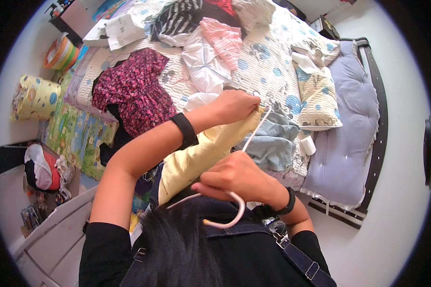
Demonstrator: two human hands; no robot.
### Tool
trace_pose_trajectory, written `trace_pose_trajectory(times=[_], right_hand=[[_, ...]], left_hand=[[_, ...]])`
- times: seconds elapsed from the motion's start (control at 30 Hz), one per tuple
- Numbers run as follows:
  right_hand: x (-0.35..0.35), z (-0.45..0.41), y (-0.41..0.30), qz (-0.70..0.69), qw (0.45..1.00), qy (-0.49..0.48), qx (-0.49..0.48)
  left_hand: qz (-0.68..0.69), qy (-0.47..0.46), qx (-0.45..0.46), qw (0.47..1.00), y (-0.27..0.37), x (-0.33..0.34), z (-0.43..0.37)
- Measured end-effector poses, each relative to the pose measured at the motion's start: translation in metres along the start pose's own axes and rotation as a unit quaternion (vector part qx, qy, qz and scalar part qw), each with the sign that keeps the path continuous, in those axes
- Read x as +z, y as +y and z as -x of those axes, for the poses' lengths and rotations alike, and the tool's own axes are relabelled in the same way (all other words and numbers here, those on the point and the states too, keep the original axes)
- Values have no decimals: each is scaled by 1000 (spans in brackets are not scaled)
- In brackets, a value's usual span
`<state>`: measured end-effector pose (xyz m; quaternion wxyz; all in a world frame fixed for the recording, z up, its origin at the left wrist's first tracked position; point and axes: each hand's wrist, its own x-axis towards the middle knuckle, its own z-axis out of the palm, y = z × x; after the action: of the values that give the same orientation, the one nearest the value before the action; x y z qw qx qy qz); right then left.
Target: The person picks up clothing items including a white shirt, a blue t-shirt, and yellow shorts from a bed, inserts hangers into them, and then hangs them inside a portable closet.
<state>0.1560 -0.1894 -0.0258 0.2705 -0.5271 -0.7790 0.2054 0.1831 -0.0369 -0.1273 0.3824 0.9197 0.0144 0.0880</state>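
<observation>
My left hand [241, 104] is closed on the upper end of a yellow garment [208, 147], close to one corner of a white clothes hanger [255, 130]. Lower down, my right hand [230, 175] grips the same hanger, whose hook curves out below the fingers towards my chest. The yellow cloth slants down to the left, and my forearm and hand cover parts of it. Behind the hanger, light blue denim clothing [278, 143] lies on the bed's near edge. A pink and black patterned garment [136, 86] is spread to the left of my hands.
White clothing [203, 61], a pink striped garment [222, 39] and a black-and-white striped one [177, 21] lie farther back on the bed. At the right are a patterned pillow [318, 98] and a grey-blue cushion [344, 125]. Baskets and a white bag [124, 30] are at the left.
</observation>
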Motion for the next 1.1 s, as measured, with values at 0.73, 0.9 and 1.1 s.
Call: trace_pose_trajectory(times=[0.73,0.9,1.1], right_hand=[[-77,-4,54,-193,911,187,312],[-76,0,55,-216,906,179,316],[-44,-3,86,-255,903,170,303]], left_hand=[[346,425,-245,800,-12,1,186],[201,446,-259,833,-16,-20,163],[171,524,-292,782,-9,-25,206]])
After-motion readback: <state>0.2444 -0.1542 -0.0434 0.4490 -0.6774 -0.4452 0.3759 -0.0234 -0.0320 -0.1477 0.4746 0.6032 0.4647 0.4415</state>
